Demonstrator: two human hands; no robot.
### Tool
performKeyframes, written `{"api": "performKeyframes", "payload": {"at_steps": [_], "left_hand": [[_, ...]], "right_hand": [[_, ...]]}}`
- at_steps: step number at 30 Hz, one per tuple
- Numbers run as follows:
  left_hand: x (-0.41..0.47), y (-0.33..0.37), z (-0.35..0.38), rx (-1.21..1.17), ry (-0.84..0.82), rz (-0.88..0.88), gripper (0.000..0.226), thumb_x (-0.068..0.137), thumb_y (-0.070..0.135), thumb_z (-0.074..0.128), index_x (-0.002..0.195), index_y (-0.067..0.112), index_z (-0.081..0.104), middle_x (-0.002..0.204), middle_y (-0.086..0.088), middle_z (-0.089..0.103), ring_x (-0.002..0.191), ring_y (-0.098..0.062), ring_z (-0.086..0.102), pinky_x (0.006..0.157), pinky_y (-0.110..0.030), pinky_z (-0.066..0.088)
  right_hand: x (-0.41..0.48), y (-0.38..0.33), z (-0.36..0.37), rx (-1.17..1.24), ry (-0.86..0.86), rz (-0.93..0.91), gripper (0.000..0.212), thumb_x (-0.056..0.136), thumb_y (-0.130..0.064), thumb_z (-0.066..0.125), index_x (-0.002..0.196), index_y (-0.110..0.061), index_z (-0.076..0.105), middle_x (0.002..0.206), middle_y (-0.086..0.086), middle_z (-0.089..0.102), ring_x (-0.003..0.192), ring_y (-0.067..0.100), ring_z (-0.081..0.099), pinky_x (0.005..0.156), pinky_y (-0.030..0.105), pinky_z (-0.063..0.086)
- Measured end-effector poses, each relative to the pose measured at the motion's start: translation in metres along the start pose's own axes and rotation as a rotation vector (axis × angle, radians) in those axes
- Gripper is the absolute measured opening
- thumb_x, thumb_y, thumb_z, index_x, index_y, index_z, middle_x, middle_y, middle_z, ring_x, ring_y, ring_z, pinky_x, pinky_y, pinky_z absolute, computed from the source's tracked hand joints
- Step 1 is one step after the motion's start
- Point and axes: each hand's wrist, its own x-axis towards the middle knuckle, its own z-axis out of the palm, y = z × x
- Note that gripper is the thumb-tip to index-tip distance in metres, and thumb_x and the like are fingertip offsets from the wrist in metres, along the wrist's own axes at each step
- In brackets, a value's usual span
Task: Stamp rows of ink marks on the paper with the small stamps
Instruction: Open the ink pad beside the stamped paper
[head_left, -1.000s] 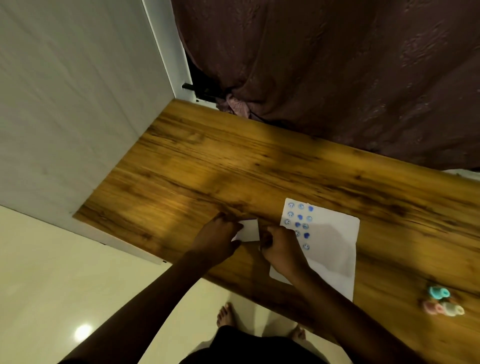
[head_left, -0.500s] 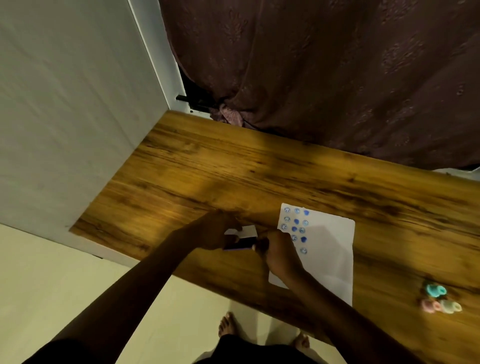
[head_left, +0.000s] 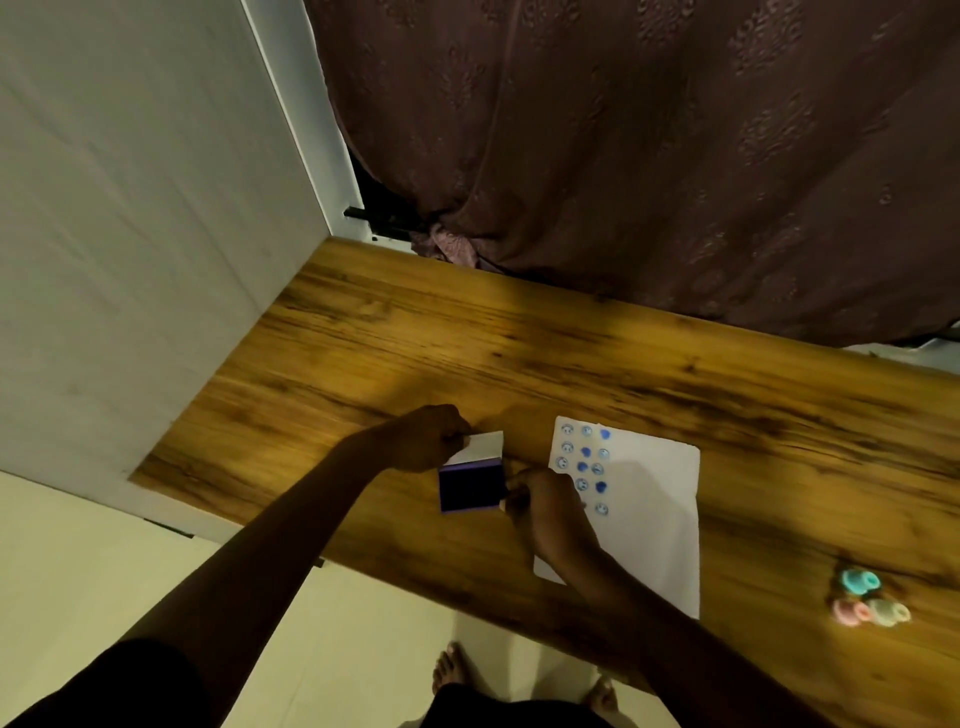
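Three small stamps (head_left: 866, 601), one paper (head_left: 647, 525), one ink pad (head_left: 470, 491), two hands (head_left: 545, 512).

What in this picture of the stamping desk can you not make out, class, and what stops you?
- Head view: whether the right hand holds a stamp; its curled fingers hide it.
- The designs of the blue marks on the paper: too small, dim.
- The three stamps at right: blurred.
- The paper's near corner: covered by the right forearm.

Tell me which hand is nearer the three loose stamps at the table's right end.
Right. The right hand lies on the paper's left edge, beside the ink pad; the left hand is farther left, holding the pad's lid. Both are well clear of the stamps.
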Motion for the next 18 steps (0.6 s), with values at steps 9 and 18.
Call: {"api": "performKeyframes", "payload": {"at_steps": [9,18], "left_hand": [[0.012,-0.016,0.006,-0.049,0.126,-0.015,0.036,0.104,0.015,0.054,0.138,0.008,0.064,0.136,-0.014,0.066,0.124,-0.030,0.062,0.100,-0.040,0.050],[0.016,-0.026,0.027,0.010,0.253,-0.029,0.038,0.103,0.024,0.055,0.140,0.020,0.063,0.124,-0.011,0.060,0.121,-0.029,0.055,0.095,-0.038,0.047]], "right_hand": [[-0.001,0.000,0.001,0.028,-0.007,0.023,0.029,0.098,-0.025,0.064,0.126,-0.016,0.066,0.128,0.002,0.067,0.124,0.019,0.060,0.093,0.022,0.028],[0.000,0.000,0.002,0.013,0.025,-0.020,0.017,0.097,-0.022,0.064,0.111,-0.016,0.072,0.114,0.003,0.073,0.110,0.020,0.066,0.088,0.023,0.040]]}}
